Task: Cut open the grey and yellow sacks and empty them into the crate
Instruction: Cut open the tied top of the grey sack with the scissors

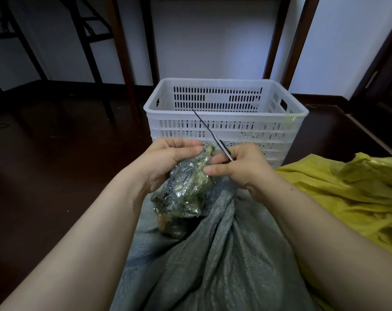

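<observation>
The grey woven sack (pixel 224 254) fills the lower middle of the head view, its neck bunched and wound with shiny tape (pixel 186 191). My left hand (pixel 168 160) grips the top of that taped neck. My right hand (pixel 240 169) holds a thin dark blade (pixel 209 131) beside the neck, its tip pointing up and left over the crate. The white slotted plastic crate (pixel 226 117) stands on the floor just beyond my hands. The yellow sack (pixel 352 194) lies crumpled at the right, against the grey one.
Dark wooden floor (pixel 56 142) surrounds the crate. Dark table legs (pixel 125 52) rise behind the crate against a white wall, and folding furniture frames (pixel 22 37) stand at the far left. A dark door frame (pixel 379 63) is at the right.
</observation>
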Motion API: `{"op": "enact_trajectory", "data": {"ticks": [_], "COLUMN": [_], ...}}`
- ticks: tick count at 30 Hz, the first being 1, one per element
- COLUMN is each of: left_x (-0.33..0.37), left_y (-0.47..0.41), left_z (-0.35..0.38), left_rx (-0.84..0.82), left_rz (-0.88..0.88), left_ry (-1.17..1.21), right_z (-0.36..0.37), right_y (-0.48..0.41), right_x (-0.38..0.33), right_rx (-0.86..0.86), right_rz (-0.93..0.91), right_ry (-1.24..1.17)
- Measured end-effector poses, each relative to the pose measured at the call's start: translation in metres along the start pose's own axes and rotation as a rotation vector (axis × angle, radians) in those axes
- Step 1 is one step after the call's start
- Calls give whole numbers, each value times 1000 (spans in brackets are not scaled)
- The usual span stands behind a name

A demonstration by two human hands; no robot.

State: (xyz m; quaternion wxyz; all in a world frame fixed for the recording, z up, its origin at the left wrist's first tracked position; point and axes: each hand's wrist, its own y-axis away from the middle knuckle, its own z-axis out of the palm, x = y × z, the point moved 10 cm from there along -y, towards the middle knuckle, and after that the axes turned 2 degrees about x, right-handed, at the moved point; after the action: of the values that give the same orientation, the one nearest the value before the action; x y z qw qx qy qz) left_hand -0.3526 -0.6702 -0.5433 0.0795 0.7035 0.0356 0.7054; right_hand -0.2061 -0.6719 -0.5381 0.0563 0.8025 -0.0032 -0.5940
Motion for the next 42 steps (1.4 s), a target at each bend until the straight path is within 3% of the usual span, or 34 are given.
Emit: {"op": "enact_trajectory", "data": {"ticks": [5,9,14,19,22,27,29,33,38,42], "left_x": [-1,3,21,21,16,25,26,17,7,5], "left_y": [3,0,-5,-7,-5,-1,-1,-2,1,-2], "left_z": [2,-4,-16,-19,-20,-4,3,6,16,12], "left_rx": [-26,126,291,382,353,281,260,225,50,99], "left_rz": [-50,-30,176,234,192,194,186,86,14,31], "left_ry": [1,188,-70,-166,-96,-65,-13,39,-76,-126], "right_z": [1,-3,-6,0,-3,-16,-10,-1,-7,-11], "right_y": [2,2,4,7,6,4,3,4,-1,-2], "right_x": [-11,-20,-26,-27,-20,-18,-14,-5,-2,1], "right_rx": [11,104,194,161,109,145,80,-32,37,103], "right_rz": [-84,-140,-201,-210,-120,-39,38,85,101,78], "right_ry": [-36,-14,19,47,-69,-39,-172,-128,-256,-206]}}
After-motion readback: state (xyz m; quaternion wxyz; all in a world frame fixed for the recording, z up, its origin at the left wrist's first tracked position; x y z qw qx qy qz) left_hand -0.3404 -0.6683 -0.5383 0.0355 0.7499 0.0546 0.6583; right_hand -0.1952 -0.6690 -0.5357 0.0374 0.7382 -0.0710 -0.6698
